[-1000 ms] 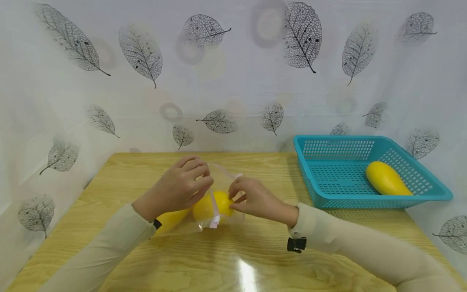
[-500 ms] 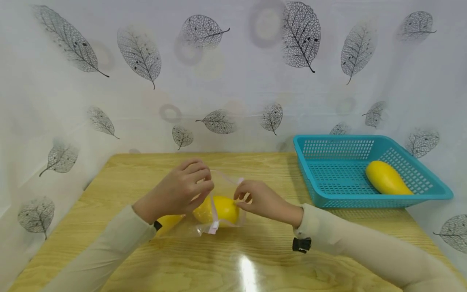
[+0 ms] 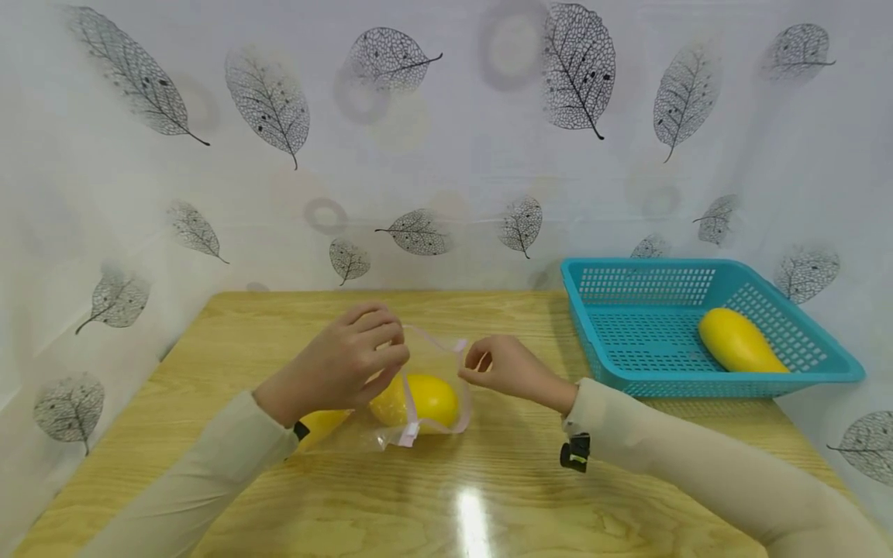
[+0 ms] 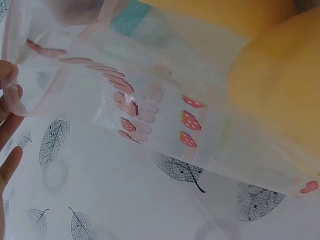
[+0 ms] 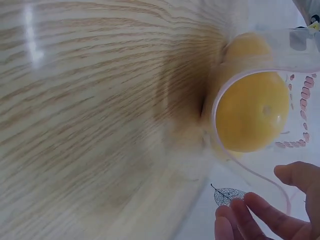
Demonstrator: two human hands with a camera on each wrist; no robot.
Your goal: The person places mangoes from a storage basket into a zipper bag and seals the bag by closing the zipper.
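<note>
A clear zip bag [image 3: 363, 438] with pink edges and printed strawberries lies on the table, its mouth facing right. Inside it are two yellow fruits that look like mangoes; one yellow fruit [image 3: 434, 399] sits by the mouth, and the other yellow fruit [image 3: 322, 425] lies deeper, partly hidden by the left wrist. My left hand [image 3: 359, 356] pinches the bag's upper edge, as the pink rim [image 4: 14, 102] between its fingers shows. My right hand [image 3: 512, 372] is just beside the mouth, thumb and fingers apart in the right wrist view, holding nothing.
A blue plastic basket [image 3: 593, 341] stands at the table's right back, with another yellow fruit [image 3: 739, 341] in its right side. A leaf-printed white curtain [image 3: 446, 155] hangs behind the wooden table [image 3: 391, 504].
My right hand has drawn away from the fruit at the mouth, moving right and slightly up. That fruit and the bag mouth have settled a little lower. My left hand keeps its hold.
</note>
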